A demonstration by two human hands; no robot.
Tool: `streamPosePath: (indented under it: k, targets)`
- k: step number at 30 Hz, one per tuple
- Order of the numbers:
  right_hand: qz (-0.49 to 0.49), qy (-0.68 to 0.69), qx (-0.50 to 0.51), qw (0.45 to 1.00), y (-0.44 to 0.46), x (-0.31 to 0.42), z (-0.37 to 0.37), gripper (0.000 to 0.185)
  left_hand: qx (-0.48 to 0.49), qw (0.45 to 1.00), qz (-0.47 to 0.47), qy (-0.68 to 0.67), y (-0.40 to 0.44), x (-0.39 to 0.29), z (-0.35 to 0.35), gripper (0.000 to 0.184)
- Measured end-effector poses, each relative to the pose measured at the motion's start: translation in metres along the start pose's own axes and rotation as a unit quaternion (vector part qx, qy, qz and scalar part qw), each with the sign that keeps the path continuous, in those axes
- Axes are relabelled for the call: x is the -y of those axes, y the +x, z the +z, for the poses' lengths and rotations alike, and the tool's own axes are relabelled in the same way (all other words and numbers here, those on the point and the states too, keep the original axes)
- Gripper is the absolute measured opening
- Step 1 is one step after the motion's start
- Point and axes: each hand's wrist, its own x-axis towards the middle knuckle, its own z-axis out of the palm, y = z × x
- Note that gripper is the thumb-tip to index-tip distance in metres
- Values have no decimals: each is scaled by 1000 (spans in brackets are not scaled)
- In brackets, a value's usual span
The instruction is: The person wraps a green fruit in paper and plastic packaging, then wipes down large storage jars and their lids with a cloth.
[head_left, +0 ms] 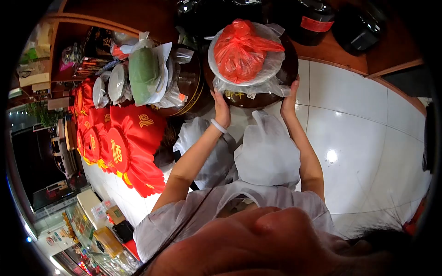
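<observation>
Both my hands are against a large dark brown jar with gold lettering. My left hand, with a white bangle at the wrist, grips its near left side. On the near right side is my right hand, its thumb pointing up. Some fingers of each hand are hidden by the jar. A pale round lid wrapped in clear plastic covers the top, and a knotted red plastic bag sits on it.
To the left, another brown jar carries a green plastic-wrapped bundle. Several red cloth-covered jars stand beyond it. Black jars line the wooden shelf. White floor tiles lie to the right.
</observation>
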Motion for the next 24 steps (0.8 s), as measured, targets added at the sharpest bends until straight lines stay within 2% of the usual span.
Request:
streamPosePath:
  k: [1, 2, 4, 6, 8, 10, 11, 13, 14, 16, 18, 19, 20, 24]
  targets:
    - [3, -4, 7, 1000, 1, -2, -2, 69, -8, 1000, 0, -5, 1, 3, -1, 77]
    - [0, 14, 5, 1000, 0, -3, -2, 67, -31, 999, 1, 45, 4, 5, -3, 78]
    - [-2, 30, 25, 999, -1, -2, -1, 65, -69, 996, -44, 25, -13, -25, 22, 63]
    - [17, 77, 73, 994, -2, -2, -6, 66, -79, 996, -39, 35, -23, -41, 34, 68]
    - [27, 99, 80, 991, 4, -8, -14, 63, -77, 996, -32, 42, -24, -39, 25, 75]
    - [115, 107, 23, 987, -2, 12, -16, 63, 20, 997, -42, -55, -27, -44, 11, 79]
    - [112, 97, 45, 988, 1, 11, -17, 63, 7, 997, -28, -71, -24, -38, 5, 79]
    - [262, 146, 2, 954, 2, -7, -22, 67, -126, 980, -132, -76, -17, -10, -8, 81]
    - [278, 97, 26, 955, 1, -14, -24, 74, -140, 978, -138, -74, -15, 0, -9, 83]
    - [299, 52, 48, 952, -2, -26, -26, 74, -131, 945, -260, -152, -15, -9, -6, 83]
    - [312, 28, 55, 948, -2, -32, -30, 75, -50, 951, -249, -176, -15, -23, 2, 84]
    - [317, 16, 55, 947, -2, -32, -33, 75, -51, 947, -242, -207, -5, -10, 4, 85]
    - [321, 8, 56, 945, -1, -35, -33, 75, -9, 948, -224, -225, 0, 2, 1, 86]
    - [336, -20, 51, 940, -2, -38, -39, 75, 10, 945, -230, -232, 3, 10, -1, 89]
